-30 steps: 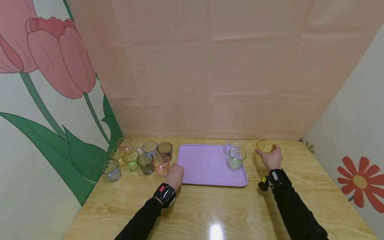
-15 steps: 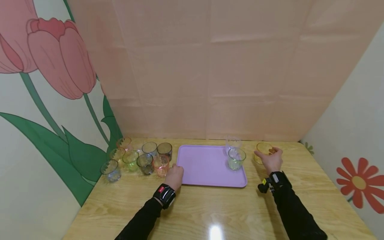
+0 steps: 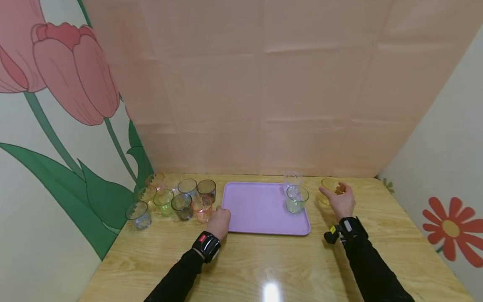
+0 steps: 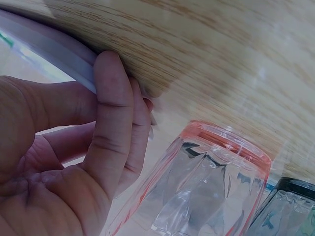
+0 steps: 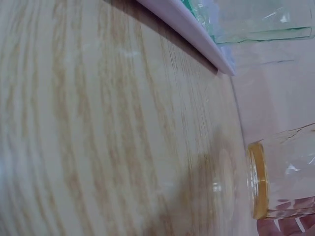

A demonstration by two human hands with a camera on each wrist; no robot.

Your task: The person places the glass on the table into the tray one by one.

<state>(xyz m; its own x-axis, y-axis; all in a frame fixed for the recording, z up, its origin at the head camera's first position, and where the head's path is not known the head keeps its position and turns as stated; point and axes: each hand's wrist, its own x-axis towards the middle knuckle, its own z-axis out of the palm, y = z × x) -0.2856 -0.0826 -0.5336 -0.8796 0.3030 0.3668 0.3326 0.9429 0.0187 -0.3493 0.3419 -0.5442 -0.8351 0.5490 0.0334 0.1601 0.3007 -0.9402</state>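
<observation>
In the head view, my left hand (image 3: 219,222) is at the left edge of a purple tray (image 3: 256,209). The left wrist view shows its thumb and fingers pinching the tray's rim (image 4: 64,46). Right beside that hand stands an orange-tinted glass (image 3: 202,209). Off the tray's right side, my right hand (image 3: 341,201) grips a yellow-tinted glass (image 3: 327,191) upright, fingers round its side. In the right wrist view, a narrow gap appears between the base of this glass (image 5: 258,179) and the tabletop. On the tray's right end are a green-tinted glass (image 3: 297,200) and a clear pinkish glass (image 3: 292,179).
Several tinted glasses crowd the table's left side, among them a dark grey glass (image 3: 183,206), a brown glass (image 3: 206,188), a green glass (image 3: 164,202) and a blue-grey glass (image 3: 138,215). A pink-beige sheet (image 3: 260,105) covers the wall behind the wooden table (image 3: 271,264).
My right hand and the yellow glass have shifted very slightly left. The left hand keeps its hold on the tray, and the other glasses stand as before.
</observation>
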